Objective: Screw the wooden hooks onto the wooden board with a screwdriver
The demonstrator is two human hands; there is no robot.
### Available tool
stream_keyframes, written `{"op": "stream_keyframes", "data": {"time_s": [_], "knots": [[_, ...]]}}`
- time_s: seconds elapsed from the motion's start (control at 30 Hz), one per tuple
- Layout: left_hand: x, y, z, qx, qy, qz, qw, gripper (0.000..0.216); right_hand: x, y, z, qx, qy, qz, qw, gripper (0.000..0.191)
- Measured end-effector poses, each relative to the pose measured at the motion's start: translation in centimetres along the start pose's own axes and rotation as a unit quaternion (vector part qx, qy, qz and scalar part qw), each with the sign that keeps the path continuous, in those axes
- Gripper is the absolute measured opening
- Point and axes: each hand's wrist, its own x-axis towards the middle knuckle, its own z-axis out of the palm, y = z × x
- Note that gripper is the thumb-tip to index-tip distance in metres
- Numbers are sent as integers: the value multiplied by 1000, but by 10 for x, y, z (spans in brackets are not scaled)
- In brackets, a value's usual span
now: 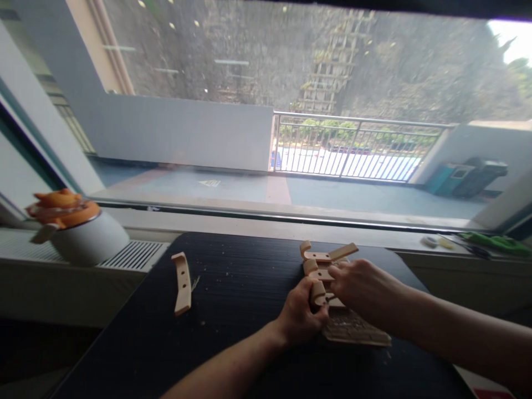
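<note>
On the black table (233,310) lies a wooden rack (353,327), a flat slatted board with curved wooden hooks (322,256) fixed along it. My left hand (300,316) is closed round the nearest hook at the board's near end. My right hand (361,289) is closed over the same spot from the right, fingers pinched on something small that I cannot make out. A loose curved wooden hook (183,282) with two holes lies apart on the table, to the left of both hands.
A white pot with an orange lid (72,227) stands on the vent ledge at left. Green and small yellow items (490,244) lie on the sill at right. A big window runs behind the table. Wood crumbs dot the tabletop.
</note>
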Motion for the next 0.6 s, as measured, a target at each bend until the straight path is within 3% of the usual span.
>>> {"op": "stream_keyframes", "data": {"time_s": [0.17,0.3,0.6], "knots": [[-1,0,1,0,0,-5,1000,23,-1,2,13,-46,-17,-35,998,14],[-1,1,0,-5,-1,-11,1000,24,0,2,10,18,-1,-35,999,17],[-2,-2,3,9,-1,-15,1000,24,8,9,-8,133,-120,116,977,16]]}}
